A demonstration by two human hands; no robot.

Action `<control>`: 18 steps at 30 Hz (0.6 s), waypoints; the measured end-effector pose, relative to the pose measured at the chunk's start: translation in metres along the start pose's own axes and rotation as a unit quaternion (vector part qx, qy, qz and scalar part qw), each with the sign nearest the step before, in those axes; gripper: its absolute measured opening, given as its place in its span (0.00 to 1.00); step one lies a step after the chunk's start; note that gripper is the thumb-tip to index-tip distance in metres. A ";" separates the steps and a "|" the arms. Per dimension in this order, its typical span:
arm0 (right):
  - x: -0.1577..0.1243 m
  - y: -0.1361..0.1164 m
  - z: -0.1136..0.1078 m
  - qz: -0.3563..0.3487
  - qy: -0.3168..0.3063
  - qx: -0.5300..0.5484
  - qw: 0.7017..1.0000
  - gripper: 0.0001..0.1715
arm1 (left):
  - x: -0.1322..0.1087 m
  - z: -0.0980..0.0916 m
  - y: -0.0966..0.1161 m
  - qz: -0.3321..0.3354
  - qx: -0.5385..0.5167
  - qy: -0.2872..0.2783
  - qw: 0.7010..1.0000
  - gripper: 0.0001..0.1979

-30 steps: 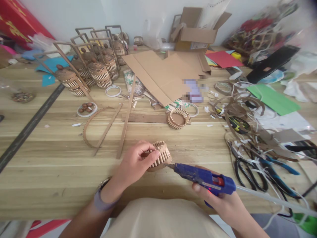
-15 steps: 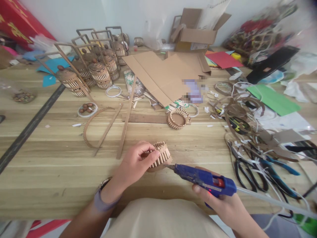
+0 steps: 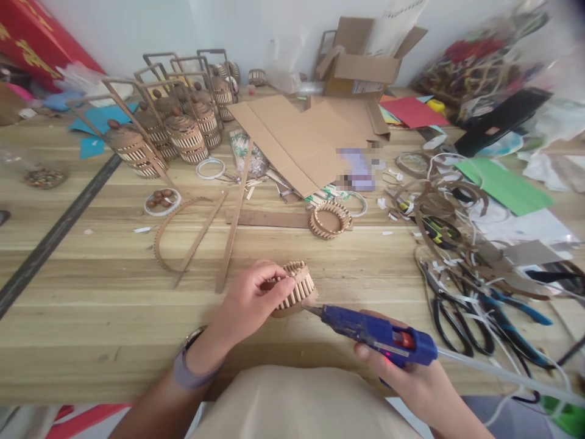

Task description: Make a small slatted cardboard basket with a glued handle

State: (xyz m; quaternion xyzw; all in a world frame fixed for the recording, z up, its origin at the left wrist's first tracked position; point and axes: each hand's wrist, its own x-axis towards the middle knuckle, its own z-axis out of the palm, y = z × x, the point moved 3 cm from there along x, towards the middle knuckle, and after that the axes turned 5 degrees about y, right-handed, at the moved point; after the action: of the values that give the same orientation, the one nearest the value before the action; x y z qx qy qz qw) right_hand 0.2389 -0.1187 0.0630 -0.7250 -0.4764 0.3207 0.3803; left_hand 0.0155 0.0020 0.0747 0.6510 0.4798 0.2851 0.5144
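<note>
My left hand [image 3: 256,299] is closed on a small round basket [image 3: 299,286] with a wall of upright wooden sticks and a brown cardboard base, tilted a little above or on the table; its left part is hidden by my fingers. My right hand [image 3: 402,372] grips a blue hot glue gun [image 3: 379,332] with a small red light lit. The gun's metal tip points left and sits at the basket's lower right edge; I cannot tell whether it touches. A glue stick [image 3: 498,366] runs out of the gun's back. A similar stick ring [image 3: 329,219] rests farther back.
Cardboard strips [image 3: 235,225] and a notched curved strip [image 3: 159,244] lie left of centre. Several stick lanterns [image 3: 185,137] with handles stand at the back left. Flat cardboard [image 3: 292,140] covers the middle back. Scissors [image 3: 452,317], pliers [image 3: 512,329] and cords crowd the right side.
The glue gun's tip has shifted very slightly left and down along the basket's lower edge. Both hands keep their hold, and the basket stays in place.
</note>
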 end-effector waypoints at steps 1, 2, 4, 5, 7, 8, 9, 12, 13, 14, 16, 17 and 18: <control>0.000 -0.001 0.000 -0.004 -0.007 0.005 1.000 0.18 | 0.000 0.000 0.000 0.000 0.000 0.000 1.000 0.16; 0.001 -0.003 0.001 -0.011 -0.017 0.008 1.000 0.16 | 0.000 0.000 0.000 0.000 0.000 0.000 1.000 0.16; 0.003 -0.008 0.001 -0.022 -0.041 0.003 0.999 0.14 | 0.000 0.000 0.000 0.002 0.000 0.001 1.000 0.16; 0.004 -0.010 0.001 -0.025 -0.051 -0.004 0.998 0.14 | 0.000 -0.001 0.000 0.003 -0.001 0.003 1.000 0.16; 0.006 -0.015 0.000 -0.030 -0.061 -0.015 0.998 0.15 | 0.000 -0.001 -0.001 0.005 -0.003 0.004 1.000 0.16; 0.007 -0.016 -0.001 -0.034 -0.063 -0.018 0.997 0.15 | 0.000 -0.001 -0.002 0.006 -0.003 0.005 1.000 0.16; 0.008 -0.017 -0.001 -0.038 -0.066 -0.018 0.997 0.15 | 0.000 -0.001 -0.002 0.005 -0.003 0.005 1.000 0.16; 0.008 -0.017 -0.001 -0.041 -0.070 -0.015 0.997 0.16 | 0.001 -0.001 -0.003 0.002 -0.002 0.003 1.000 0.16; 0.007 -0.016 -0.001 -0.038 -0.068 -0.015 0.997 0.16 | 0.001 -0.001 -0.003 0.003 -0.003 0.003 1.000 0.16; 0.007 -0.016 -0.001 -0.033 -0.064 -0.015 0.997 0.17 | 0.001 -0.001 -0.002 0.004 -0.003 0.002 1.000 0.16; 0.006 -0.015 -0.001 -0.024 -0.055 -0.017 0.998 0.17 | 0.001 -0.001 -0.002 0.006 -0.006 0.001 1.000 0.15; 0.005 -0.015 -0.001 -0.020 -0.051 -0.017 0.998 0.17 | 0.001 -0.002 -0.002 0.008 -0.006 0.001 1.000 0.15; 0.005 -0.016 -0.001 -0.018 -0.047 -0.017 0.999 0.16 | 0.000 -0.002 -0.002 0.010 -0.006 0.000 1.000 0.15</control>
State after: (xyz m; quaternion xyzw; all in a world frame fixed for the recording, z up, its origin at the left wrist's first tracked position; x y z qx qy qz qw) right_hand 0.2344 -0.1106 0.0764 -0.7070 -0.5122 0.3393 0.3503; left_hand 0.0137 0.0030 0.0736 0.6526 0.4717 0.2935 0.5153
